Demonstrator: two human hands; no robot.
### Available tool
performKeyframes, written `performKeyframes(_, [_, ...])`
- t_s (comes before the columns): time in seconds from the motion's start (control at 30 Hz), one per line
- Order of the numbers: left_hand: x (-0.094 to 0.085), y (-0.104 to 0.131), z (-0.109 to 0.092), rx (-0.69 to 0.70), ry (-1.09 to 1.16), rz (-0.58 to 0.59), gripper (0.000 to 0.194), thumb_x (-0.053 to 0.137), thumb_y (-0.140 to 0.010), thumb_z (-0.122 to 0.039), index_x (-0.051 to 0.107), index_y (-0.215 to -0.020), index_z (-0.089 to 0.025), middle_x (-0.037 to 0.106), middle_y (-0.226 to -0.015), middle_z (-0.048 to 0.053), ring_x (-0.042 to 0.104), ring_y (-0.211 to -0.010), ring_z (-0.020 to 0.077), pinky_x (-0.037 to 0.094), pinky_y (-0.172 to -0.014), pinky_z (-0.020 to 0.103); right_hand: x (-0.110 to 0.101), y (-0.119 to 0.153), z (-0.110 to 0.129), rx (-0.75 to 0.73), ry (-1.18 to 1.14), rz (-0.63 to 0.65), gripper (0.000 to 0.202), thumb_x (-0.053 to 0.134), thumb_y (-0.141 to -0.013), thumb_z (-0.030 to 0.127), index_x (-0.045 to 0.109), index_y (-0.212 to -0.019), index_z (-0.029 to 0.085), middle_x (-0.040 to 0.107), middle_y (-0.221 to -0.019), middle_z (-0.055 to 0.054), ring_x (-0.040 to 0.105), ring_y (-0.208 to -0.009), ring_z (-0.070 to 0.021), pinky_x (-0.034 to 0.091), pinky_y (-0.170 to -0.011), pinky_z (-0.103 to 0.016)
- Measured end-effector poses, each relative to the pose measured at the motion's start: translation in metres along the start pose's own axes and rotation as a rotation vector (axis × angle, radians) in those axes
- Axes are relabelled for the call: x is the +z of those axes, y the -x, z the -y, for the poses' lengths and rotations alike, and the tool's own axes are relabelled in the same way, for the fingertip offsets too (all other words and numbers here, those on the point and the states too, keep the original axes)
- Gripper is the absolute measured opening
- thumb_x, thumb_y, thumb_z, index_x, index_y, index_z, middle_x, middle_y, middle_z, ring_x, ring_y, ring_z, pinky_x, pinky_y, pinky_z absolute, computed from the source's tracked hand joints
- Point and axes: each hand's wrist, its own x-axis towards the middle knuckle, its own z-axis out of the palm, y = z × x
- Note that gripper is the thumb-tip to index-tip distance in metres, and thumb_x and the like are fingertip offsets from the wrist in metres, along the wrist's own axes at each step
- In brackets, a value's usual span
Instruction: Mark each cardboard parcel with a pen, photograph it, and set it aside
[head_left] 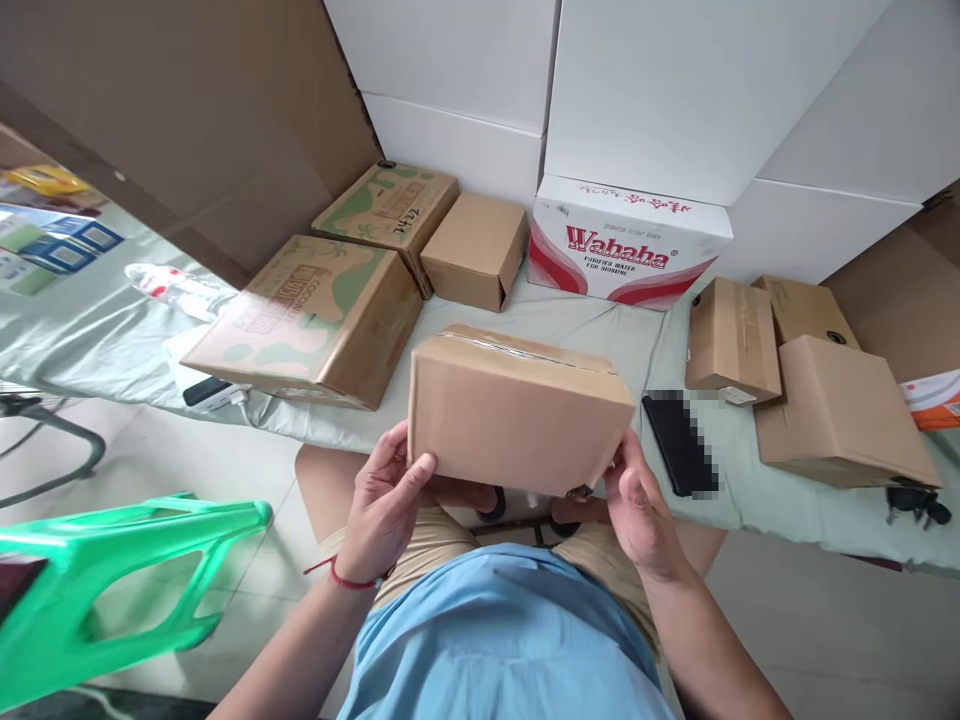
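Observation:
A closed brown cardboard box is held up in front of my body, tilted, with a strip of clear tape along its upper side. My left hand grips its lower left corner, thumb on the near face and the other fingers partly hidden behind. At the lower right corner is my right hand, its fingertips behind the box edge and its palm turned partly up. A black phone, partly pixelated, lies on the cloth right of the box.
Behind stand a Wahaha carton, a small brown box and two printed cartons. Several brown boxes sit at the right of the cloth-covered surface. A green stool stands lower left.

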Motion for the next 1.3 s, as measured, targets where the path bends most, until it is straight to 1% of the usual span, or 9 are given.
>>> performKeyframes(0.17, [-0.004, 0.005, 0.010, 0.082, -0.073, 0.094, 0.041, 0.099, -0.076, -0.031, 0.080, -0.111, -0.025, 0.077, -0.099, 0.003, 0.070, -0.091, 0.0172, 0.061, -0.084, 0.026, 0.002, -0.009, -0.004, 0.034, -0.108, -0.086, 0.063, 0.068, -0.102, 0.060, 0.054, -0.159, 0.038, 0.061, -0.155, -0.010, 0.063, -0.143, -0.0268, 0.049, -0.125, -0.048])
performKeyframes(0.4, [-0.012, 0.013, 0.004, -0.055, 0.081, 0.048, 0.044, 0.090, -0.076, -0.050, 0.079, -0.110, -0.024, 0.075, -0.101, 0.005, 0.071, -0.089, 0.0226, 0.061, -0.074, 0.029, -0.004, -0.010, -0.025, -0.119, 0.063, -0.190, 0.044, 0.076, -0.099, 0.046, 0.073, -0.140, 0.032, 0.064, -0.139, -0.010, 0.063, -0.136, -0.0293, 0.051, -0.122, -0.053])
performKeyframes(0.57, [-0.012, 0.011, -0.002, 0.069, 0.089, -0.038, 0.065, 0.081, -0.083, -0.073, 0.076, -0.130, -0.029, 0.077, -0.125, 0.007, 0.071, -0.117, 0.0297, 0.062, -0.097, 0.038, -0.001, -0.007, -0.037, -0.031, -0.152, -0.093, 0.055, 0.073, -0.096, 0.053, 0.066, -0.148, 0.036, 0.065, -0.151, -0.009, 0.064, -0.141, -0.0329, 0.054, -0.119, -0.056])
performKeyframes(0.77, [0.000, 0.015, -0.020, 0.135, -0.084, 0.000, 0.051, 0.090, -0.084, -0.052, 0.080, -0.126, -0.026, 0.069, -0.153, 0.012, 0.050, -0.157, 0.0386, 0.046, -0.126, 0.048, 0.013, -0.003, -0.039, 0.174, -0.278, -0.040, 0.060, 0.033, -0.108, 0.073, 0.066, -0.137, 0.031, 0.078, -0.134, -0.011, 0.077, -0.122, -0.0310, 0.065, -0.103, -0.054])
performKeyframes(0.9, [0.007, 0.019, -0.029, 0.135, -0.050, 0.080, 0.042, 0.083, -0.090, -0.052, 0.080, -0.124, -0.028, 0.063, -0.162, 0.009, 0.043, -0.161, 0.0422, 0.052, -0.120, 0.056, 0.012, 0.002, -0.039, 0.270, -0.215, -0.134, 0.053, 0.056, -0.104, 0.068, 0.066, -0.136, 0.028, 0.079, -0.134, -0.012, 0.075, -0.124, -0.0308, 0.067, -0.099, -0.049])
performKeyframes(1.03, [0.005, 0.020, -0.027, 0.136, -0.007, 0.116, 0.048, 0.076, -0.093, -0.066, 0.079, -0.118, -0.025, 0.062, -0.163, 0.012, 0.046, -0.160, 0.0411, 0.046, -0.124, 0.053, 0.004, 0.008, -0.036, 0.231, -0.132, -0.117, 0.049, 0.058, -0.104, 0.064, 0.069, -0.134, 0.028, 0.080, -0.130, -0.011, 0.076, -0.121, -0.0304, 0.067, -0.100, -0.047])
performKeyframes(1.13, [0.003, 0.020, -0.025, 0.101, 0.011, 0.127, 0.059, 0.080, -0.085, -0.075, 0.075, -0.116, -0.025, 0.060, -0.164, 0.015, 0.048, -0.157, 0.0431, 0.049, -0.119, 0.053, -0.001, 0.009, -0.029, 0.151, -0.027, -0.108, 0.050, 0.061, -0.103, 0.064, 0.069, -0.137, 0.028, 0.081, -0.122, -0.010, 0.075, -0.120, -0.0310, 0.065, -0.102, -0.044])
performKeyframes(1.23, [0.002, 0.017, -0.025, 0.098, -0.064, 0.140, 0.063, 0.091, -0.077, -0.069, 0.070, -0.119, -0.026, 0.068, -0.150, 0.016, 0.055, -0.149, 0.0417, 0.053, -0.113, 0.049, -0.002, 0.009, -0.019, 0.103, 0.014, -0.092, 0.048, 0.063, -0.103, 0.062, 0.067, -0.137, 0.028, 0.079, -0.124, -0.011, 0.074, -0.122, -0.0309, 0.064, -0.102, -0.043])
performKeyframes(1.3, [0.001, 0.013, -0.026, 0.086, -0.135, 0.140, 0.053, 0.096, -0.077, -0.056, 0.069, -0.112, -0.026, 0.076, -0.127, 0.012, 0.068, -0.126, 0.0345, 0.058, -0.099, 0.039, -0.002, 0.007, -0.010, 0.065, 0.014, -0.070, 0.044, 0.064, -0.103, 0.059, 0.066, -0.135, 0.029, 0.077, -0.128, -0.010, 0.074, -0.121, -0.0303, 0.063, -0.103, -0.042])
